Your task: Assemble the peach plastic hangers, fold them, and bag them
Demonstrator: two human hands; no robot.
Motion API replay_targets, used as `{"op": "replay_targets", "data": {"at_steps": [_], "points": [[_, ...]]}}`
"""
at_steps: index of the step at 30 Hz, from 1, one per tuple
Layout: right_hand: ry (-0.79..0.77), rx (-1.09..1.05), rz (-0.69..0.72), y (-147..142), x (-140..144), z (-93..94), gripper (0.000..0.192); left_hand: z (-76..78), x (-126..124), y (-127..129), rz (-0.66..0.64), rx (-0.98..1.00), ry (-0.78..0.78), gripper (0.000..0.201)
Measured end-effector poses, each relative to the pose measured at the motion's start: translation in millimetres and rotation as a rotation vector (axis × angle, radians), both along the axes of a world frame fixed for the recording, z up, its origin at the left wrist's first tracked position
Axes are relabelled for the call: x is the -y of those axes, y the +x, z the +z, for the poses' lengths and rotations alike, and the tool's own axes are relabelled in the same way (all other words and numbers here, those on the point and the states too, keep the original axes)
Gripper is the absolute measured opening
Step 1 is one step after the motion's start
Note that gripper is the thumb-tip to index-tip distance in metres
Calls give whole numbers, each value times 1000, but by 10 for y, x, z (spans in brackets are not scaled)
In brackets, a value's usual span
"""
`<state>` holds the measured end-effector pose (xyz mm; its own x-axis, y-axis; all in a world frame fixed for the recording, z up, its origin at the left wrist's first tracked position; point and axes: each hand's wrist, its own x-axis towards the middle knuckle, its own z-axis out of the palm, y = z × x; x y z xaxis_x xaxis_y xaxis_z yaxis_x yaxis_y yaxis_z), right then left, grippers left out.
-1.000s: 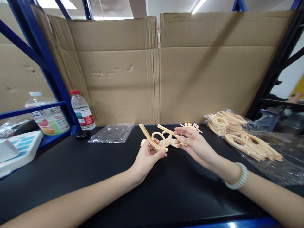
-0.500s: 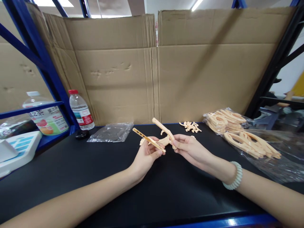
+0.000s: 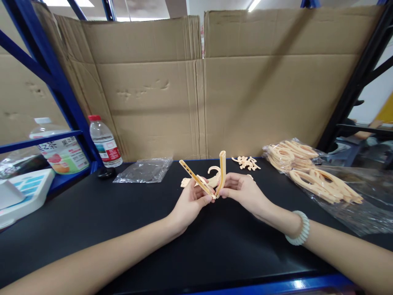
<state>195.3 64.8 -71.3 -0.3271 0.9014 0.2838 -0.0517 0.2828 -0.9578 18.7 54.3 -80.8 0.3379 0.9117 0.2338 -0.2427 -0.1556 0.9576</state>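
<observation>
My left hand (image 3: pixel 188 203) pinches a flat beige plastic strip (image 3: pixel 195 179) that slants up to the left. My right hand (image 3: pixel 243 191) grips a second beige plastic piece (image 3: pixel 221 171), held almost upright. The lower ends of the two pieces meet between my fingertips, forming a V above the black tabletop (image 3: pixel 129 229). A curved hook part (image 3: pixel 213 169) shows just behind them. I wear a pale bead bracelet (image 3: pixel 298 234) on my right wrist.
A clear bag with several beige plastic pieces (image 3: pixel 310 174) lies at the right. Small loose beige parts (image 3: pixel 246 162) sit behind my hands. An empty plastic bag (image 3: pixel 144 171), a black cap (image 3: pixel 106 173) and a water bottle (image 3: pixel 104 142) stand at the back left. Cardboard walls (image 3: pixel 196 90) close off the back.
My right hand has turned its piece from slanting left to almost upright and brought its lower end against the strip in my left hand. The left hand stayed nearly still.
</observation>
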Motion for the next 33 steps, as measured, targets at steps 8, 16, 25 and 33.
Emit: {"op": "replay_targets", "data": {"at_steps": [8, 16, 25, 33], "points": [[29, 28, 1, 7, 8, 34, 18, 14, 9, -9, 12, -53, 12, 32], [1, 33, -35, 12, -7, 27, 21, 40, 30, 0, 67, -61, -19, 32], [32, 3, -89, -21, 29, -10, 24, 21, 19, -10, 76, -25, -51, 33], [35, -7, -152, -51, 49, 0, 32, 58, 46, -6, 103, -13, -73, 32]]}}
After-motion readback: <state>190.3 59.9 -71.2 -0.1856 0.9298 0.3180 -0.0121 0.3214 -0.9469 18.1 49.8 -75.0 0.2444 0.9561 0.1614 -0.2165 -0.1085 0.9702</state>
